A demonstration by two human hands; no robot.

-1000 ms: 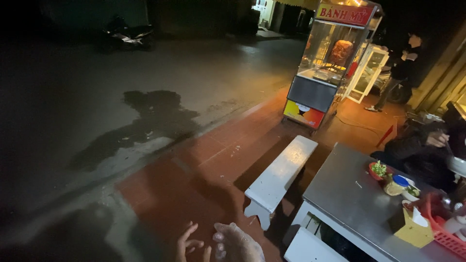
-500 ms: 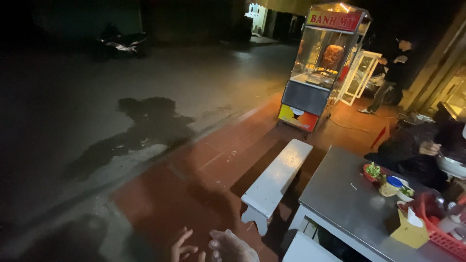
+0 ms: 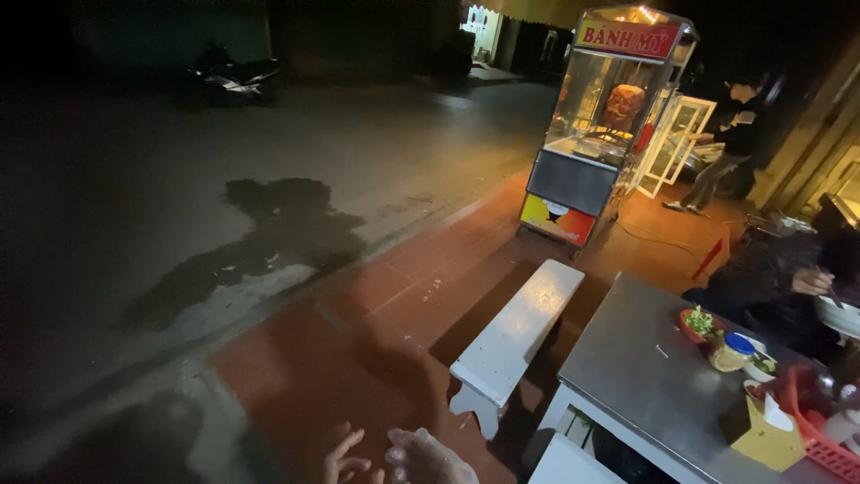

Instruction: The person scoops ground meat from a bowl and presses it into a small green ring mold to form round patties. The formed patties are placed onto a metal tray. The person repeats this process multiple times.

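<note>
My left hand [image 3: 345, 457] shows spread, empty fingers at the frame bottom. My right hand [image 3: 430, 459] wears a clear glove; grip unreadable. Bench [image 3: 520, 333] nearby.

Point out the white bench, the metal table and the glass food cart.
White wooden bench [image 3: 520, 332], head view, middle of the seat.
Grey metal table [image 3: 640, 376], head view, bare part of the top.
Glass-walled food cart [image 3: 573, 184], head view, dark lower front panel.

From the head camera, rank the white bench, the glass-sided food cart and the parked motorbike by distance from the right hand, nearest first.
1. White bench: just up and right of the right hand, beside the steel table.
2. Glass-sided food cart: beyond the bench, on the red paving.
3. Parked motorbike: far upper left, across the dark road.
</note>
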